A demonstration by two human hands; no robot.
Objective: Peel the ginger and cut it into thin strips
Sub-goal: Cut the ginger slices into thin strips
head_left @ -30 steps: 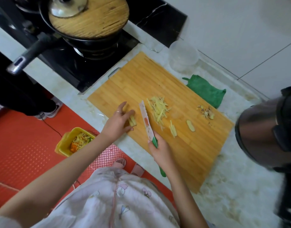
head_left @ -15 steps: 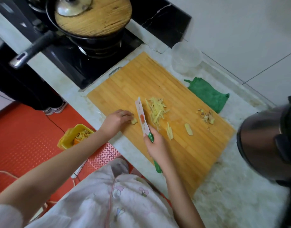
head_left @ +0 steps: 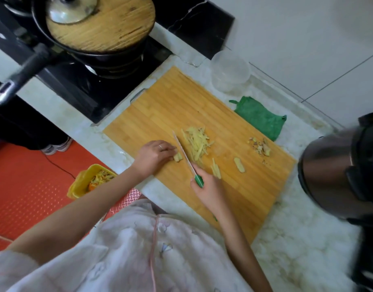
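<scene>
1. Ginger chunk (head_left: 178, 157) lies on the bamboo cutting board (head_left: 160, 106), pinned under the curled fingertips of my left hand (head_left: 153, 155). Further left, down on the floor, a yellow bin (head_left: 75, 186) holds orange and pale shreds.
2. My knife (head_left: 182, 151) has its blade against the chunk's right side, and my right hand (head_left: 208, 191) grips the green handle.
3. Cut ginger strips (head_left: 197, 142) are piled just right of the blade.
4. I see a clear plastic tub (head_left: 231, 70) beside the board's far corner, but I cannot tell what is in it.
</scene>
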